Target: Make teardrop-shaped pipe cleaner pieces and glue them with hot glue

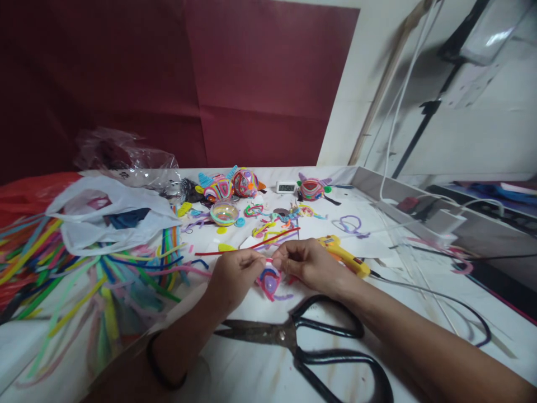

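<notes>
Both my hands meet over a small craft piece of pink, blue and purple pipe cleaners (269, 281). My left hand (237, 275) pinches its upper left edge between thumb and finger. On the other side my right hand (312, 266) pinches the upper right edge. A purple strand sticks out at the bottom of the piece. Just below lie large black-handled scissors (285, 334), blades pointing left. Beyond my fingers a red pipe cleaner (247, 247) rests on the table. Beside my right hand is a yellow glue gun (346, 256) with its cable trailing right.
Loose pipe cleaners (104, 285) and a white plastic bag (111, 224) cover the left side. At the back stand several colourful pipe-cleaner figures (312, 189), a small digital clock (286, 187) and a clear bowl (224, 212). A power adapter (444, 223) with cables sits at the right.
</notes>
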`<state>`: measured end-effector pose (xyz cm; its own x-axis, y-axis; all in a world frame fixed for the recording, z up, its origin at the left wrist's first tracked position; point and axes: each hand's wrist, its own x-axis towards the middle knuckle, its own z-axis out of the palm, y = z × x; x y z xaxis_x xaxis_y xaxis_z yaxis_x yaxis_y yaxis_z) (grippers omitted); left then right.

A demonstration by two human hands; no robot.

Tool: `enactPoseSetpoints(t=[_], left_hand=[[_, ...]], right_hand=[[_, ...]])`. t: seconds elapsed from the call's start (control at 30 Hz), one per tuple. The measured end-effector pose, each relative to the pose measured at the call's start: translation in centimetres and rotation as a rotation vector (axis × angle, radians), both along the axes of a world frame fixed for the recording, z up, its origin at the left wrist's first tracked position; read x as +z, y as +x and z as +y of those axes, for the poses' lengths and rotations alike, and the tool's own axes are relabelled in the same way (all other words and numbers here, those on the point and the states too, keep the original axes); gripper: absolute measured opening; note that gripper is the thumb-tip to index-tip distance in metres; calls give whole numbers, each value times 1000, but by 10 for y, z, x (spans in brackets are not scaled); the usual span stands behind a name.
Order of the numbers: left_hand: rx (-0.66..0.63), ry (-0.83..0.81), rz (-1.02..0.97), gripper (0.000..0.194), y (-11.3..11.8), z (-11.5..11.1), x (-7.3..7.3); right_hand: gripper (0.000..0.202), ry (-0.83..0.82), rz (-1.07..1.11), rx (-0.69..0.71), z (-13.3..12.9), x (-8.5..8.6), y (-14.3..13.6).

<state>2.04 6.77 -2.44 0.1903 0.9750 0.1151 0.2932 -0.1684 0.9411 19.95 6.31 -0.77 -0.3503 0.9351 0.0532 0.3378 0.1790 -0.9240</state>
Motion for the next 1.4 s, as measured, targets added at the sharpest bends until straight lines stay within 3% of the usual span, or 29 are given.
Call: enactPoseSetpoints(t=[0.43,0.93,1.4], left_hand=[[-9,-34,-4,22,1,-2,-1],[37,-69,-32,20,1,-2,2],[37,-186,-101,18,1,0,7]], right_hand=[[20,55,-78,11,2,-5,3],[30,-24,-1,-2,1,-6,1],[33,-106,88,-136,1,5,3]])
